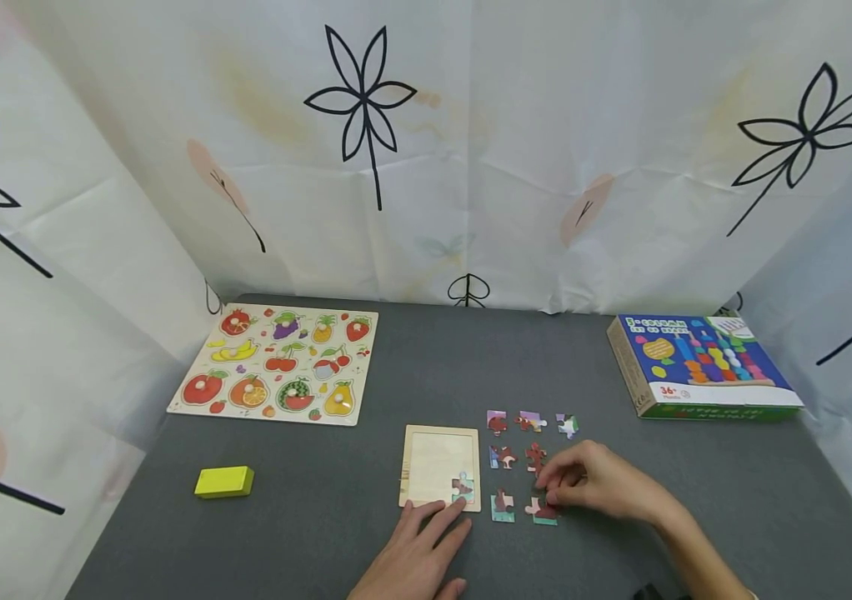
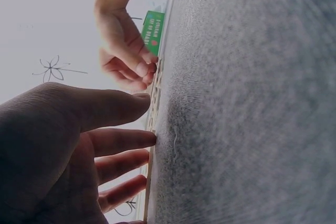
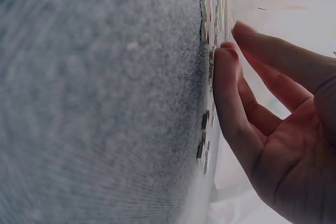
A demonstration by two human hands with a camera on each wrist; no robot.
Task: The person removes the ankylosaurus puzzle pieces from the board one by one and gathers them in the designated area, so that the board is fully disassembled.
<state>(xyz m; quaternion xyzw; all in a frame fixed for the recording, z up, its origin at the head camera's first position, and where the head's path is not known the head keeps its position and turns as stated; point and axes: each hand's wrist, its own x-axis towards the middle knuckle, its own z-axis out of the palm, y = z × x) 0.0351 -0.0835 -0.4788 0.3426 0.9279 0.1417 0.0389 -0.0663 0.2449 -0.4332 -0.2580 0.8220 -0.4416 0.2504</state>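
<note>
A light wooden puzzle tray (image 1: 426,454) lies in the middle of the table, with one jigsaw piece (image 1: 463,487) in its lower right corner. My left hand (image 1: 418,554) rests at the tray's near edge, fingers spread and fairly straight, fingertips touching it. To the right of the tray, several loose jigsaw pieces (image 1: 503,457) lie in rough rows. Over the right side of these is my right hand (image 1: 598,482), fingers bent, thumb and fingertips close together by a reddish-brown piece (image 1: 543,512) with a green edge. Whether a piece sits between those fingertips is hidden.
A fruit peg board (image 1: 276,362) lies at the back left, a yellow block (image 1: 224,482) nearer on the left. At the back right stands a blue bead-set box (image 1: 704,367). Patterned white cloth (image 1: 516,150) hangs around the grey table (image 1: 306,533).
</note>
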